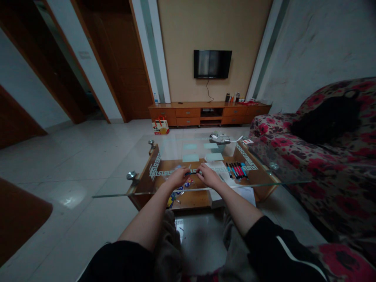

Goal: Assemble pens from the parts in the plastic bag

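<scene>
Over the near part of the glass coffee table, my left hand point(178, 177) and my right hand point(208, 175) face each other. A slim dark pen point(192, 173) runs level between them, with the fingers of each hand closed on one end. To the right lies a row of several pens point(237, 170), black, blue and red. White paper point(216, 167) is beside that row. Small coloured packets point(188, 182) show through the glass below my left hand. The pen's ends are hidden by my fingers.
The glass tabletop point(117, 188) has sharp-looking edges and metal supports. Behind it stand a waste basket point(220, 147), a paper bag point(160, 126) and a low wooden TV cabinet point(188, 113). A floral sofa point(331, 172) flanks the right side.
</scene>
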`<state>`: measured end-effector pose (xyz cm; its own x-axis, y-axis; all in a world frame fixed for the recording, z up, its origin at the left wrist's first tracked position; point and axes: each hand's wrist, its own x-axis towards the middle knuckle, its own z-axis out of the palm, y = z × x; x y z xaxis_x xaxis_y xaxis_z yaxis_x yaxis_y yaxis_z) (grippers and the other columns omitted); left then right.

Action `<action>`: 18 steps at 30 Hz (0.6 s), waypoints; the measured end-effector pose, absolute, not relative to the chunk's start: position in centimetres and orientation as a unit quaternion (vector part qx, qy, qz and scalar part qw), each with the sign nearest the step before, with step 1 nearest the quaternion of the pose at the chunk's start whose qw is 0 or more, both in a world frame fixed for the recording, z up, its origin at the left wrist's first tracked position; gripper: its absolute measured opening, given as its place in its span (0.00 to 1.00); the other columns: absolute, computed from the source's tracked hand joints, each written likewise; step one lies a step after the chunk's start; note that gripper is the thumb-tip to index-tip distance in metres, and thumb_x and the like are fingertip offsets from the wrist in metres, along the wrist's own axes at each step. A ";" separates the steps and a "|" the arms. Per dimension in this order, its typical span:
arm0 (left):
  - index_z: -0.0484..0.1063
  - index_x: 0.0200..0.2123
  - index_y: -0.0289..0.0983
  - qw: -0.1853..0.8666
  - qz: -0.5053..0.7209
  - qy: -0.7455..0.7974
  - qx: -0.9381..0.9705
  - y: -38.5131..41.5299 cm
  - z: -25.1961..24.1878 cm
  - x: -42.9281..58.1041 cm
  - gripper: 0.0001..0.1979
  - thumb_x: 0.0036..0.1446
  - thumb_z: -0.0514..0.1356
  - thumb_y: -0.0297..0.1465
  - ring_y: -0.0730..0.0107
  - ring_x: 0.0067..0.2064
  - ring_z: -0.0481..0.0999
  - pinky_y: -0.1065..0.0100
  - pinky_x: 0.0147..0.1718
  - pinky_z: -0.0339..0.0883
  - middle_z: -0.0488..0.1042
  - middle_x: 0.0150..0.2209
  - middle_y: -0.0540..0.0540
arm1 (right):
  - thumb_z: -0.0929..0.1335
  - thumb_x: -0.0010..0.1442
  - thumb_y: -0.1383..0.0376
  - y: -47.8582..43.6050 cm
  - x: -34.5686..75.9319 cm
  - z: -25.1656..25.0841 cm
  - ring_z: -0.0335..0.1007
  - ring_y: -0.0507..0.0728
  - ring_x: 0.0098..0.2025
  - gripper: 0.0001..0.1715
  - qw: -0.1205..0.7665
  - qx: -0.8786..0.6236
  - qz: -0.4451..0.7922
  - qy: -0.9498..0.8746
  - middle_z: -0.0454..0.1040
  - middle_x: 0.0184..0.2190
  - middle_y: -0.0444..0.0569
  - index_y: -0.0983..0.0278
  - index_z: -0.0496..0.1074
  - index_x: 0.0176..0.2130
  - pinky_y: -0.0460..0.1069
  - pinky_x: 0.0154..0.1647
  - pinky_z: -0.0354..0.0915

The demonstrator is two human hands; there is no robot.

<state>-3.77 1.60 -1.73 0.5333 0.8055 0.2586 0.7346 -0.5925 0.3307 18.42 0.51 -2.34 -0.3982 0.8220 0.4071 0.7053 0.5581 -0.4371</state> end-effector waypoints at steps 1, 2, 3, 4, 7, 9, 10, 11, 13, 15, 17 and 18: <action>0.73 0.36 0.38 0.092 0.195 0.444 0.870 1.6 -1.7 -3.7 0.06 0.62 0.56 0.30 0.65 0.40 0.74 0.69 0.41 0.66 0.74 0.38 0.44 | 0.68 0.61 0.67 0.7 18.4 -2.5 0.68 0.52 0.36 0.06 0.316 -0.456 0.108 -0.825 0.70 0.42 0.48 0.62 0.72 0.40 0.47 0.39 0.64; 0.73 0.37 0.38 0.092 0.196 0.446 0.869 1.6 -1.7 -3.7 0.06 0.62 0.55 0.30 0.65 0.41 0.74 0.69 0.41 0.66 0.74 0.38 0.44 | 0.68 0.59 0.67 0.9 18.3 -2.6 0.69 0.52 0.36 0.05 0.335 -0.452 0.123 -0.817 0.71 0.41 0.48 0.62 0.72 0.39 0.47 0.39 0.64; 0.73 0.38 0.38 0.093 0.197 0.448 0.867 1.6 -1.7 -3.7 0.07 0.62 0.55 0.30 0.64 0.41 0.75 0.68 0.42 0.66 0.75 0.39 0.44 | 0.69 0.58 0.67 1.1 18.2 -2.8 0.69 0.53 0.37 0.05 0.355 -0.451 0.142 -0.806 0.72 0.39 0.48 0.63 0.73 0.38 0.47 0.39 0.64; 0.73 0.39 0.38 0.094 0.198 0.450 0.866 1.6 -1.7 -3.7 0.07 0.62 0.55 0.30 0.64 0.42 0.75 0.68 0.42 0.66 0.75 0.39 0.43 | 0.69 0.57 0.67 1.3 18.1 -3.0 0.69 0.54 0.37 0.04 0.376 -0.454 0.168 -0.790 0.73 0.38 0.48 0.63 0.73 0.37 0.48 0.40 0.65; 0.71 0.43 0.39 0.100 0.200 0.455 0.862 1.5 -1.4 -3.6 0.08 0.63 0.54 0.30 0.63 0.43 0.76 0.66 0.43 0.67 0.76 0.41 0.43 | 0.71 0.55 0.62 1.9 17.6 -3.3 0.70 0.54 0.33 0.07 0.441 -0.476 0.297 -0.700 0.75 0.32 0.46 0.63 0.75 0.34 0.48 0.36 0.66; 0.70 0.48 0.40 0.105 0.202 0.455 0.861 1.3 -1.1 -3.5 0.11 0.64 0.53 0.30 0.63 0.46 0.76 0.66 0.45 0.67 0.77 0.45 0.43 | 0.72 0.53 0.57 2.1 17.2 -3.4 0.69 0.53 0.28 0.12 0.473 -0.482 0.382 -0.631 0.75 0.28 0.45 0.64 0.75 0.33 0.47 0.31 0.67; 0.69 0.50 0.40 0.107 0.203 0.453 0.861 1.2 -0.9 -3.3 0.12 0.64 0.53 0.30 0.63 0.47 0.76 0.66 0.47 0.67 0.76 0.47 0.43 | 0.72 0.52 0.55 2.1 17.1 -3.5 0.68 0.52 0.26 0.14 0.484 -0.482 0.408 -0.606 0.74 0.27 0.45 0.64 0.75 0.32 0.47 0.28 0.66; 0.68 0.52 0.41 0.109 0.204 0.452 0.862 1.1 -0.8 -3.2 0.14 0.64 0.53 0.30 0.63 0.49 0.75 0.66 0.48 0.67 0.76 0.49 0.43 | 0.72 0.51 0.53 2.1 17.0 -3.5 0.68 0.52 0.25 0.17 0.493 -0.481 0.423 -0.589 0.74 0.26 0.44 0.64 0.75 0.33 0.46 0.26 0.65; 0.65 0.56 0.43 0.112 0.204 0.449 0.863 1.0 -0.5 -2.7 0.18 0.64 0.52 0.29 0.63 0.51 0.75 0.65 0.50 0.66 0.75 0.52 0.44 | 0.71 0.52 0.50 2.2 16.8 -3.5 0.67 0.51 0.23 0.20 0.506 -0.484 0.433 -0.568 0.73 0.25 0.44 0.65 0.75 0.33 0.45 0.23 0.64; 0.63 0.59 0.44 0.113 0.204 0.447 0.863 0.9 -0.2 -2.1 0.20 0.65 0.52 0.28 0.62 0.53 0.74 0.65 0.51 0.66 0.74 0.54 0.44 | 0.71 0.51 0.48 2.2 16.7 -3.4 0.67 0.50 0.22 0.23 0.523 -0.491 0.441 -0.540 0.74 0.25 0.44 0.65 0.75 0.34 0.44 0.20 0.62; 0.61 0.61 0.44 0.111 0.205 0.450 0.862 0.8 -0.1 -1.2 0.23 0.64 0.52 0.27 0.61 0.54 0.73 0.64 0.51 0.66 0.72 0.57 0.43 | 0.70 0.51 0.47 2.3 16.6 -3.3 0.67 0.50 0.21 0.24 0.543 -0.501 0.443 -0.508 0.74 0.26 0.45 0.65 0.74 0.34 0.43 0.18 0.61; 0.60 0.62 0.44 0.109 0.205 0.454 0.860 0.8 0.0 -0.7 0.24 0.64 0.52 0.26 0.60 0.55 0.73 0.64 0.51 0.66 0.71 0.58 0.43 | 0.70 0.51 0.46 2.4 16.6 -3.2 0.67 0.50 0.21 0.25 0.554 -0.506 0.441 -0.492 0.74 0.26 0.45 0.65 0.74 0.35 0.43 0.18 0.61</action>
<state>-0.70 0.81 -0.01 0.5036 0.8256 0.2545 0.7361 -0.5643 0.3739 16.57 2.44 -3.23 0.1272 0.9869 0.0991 0.0091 0.0987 -0.9951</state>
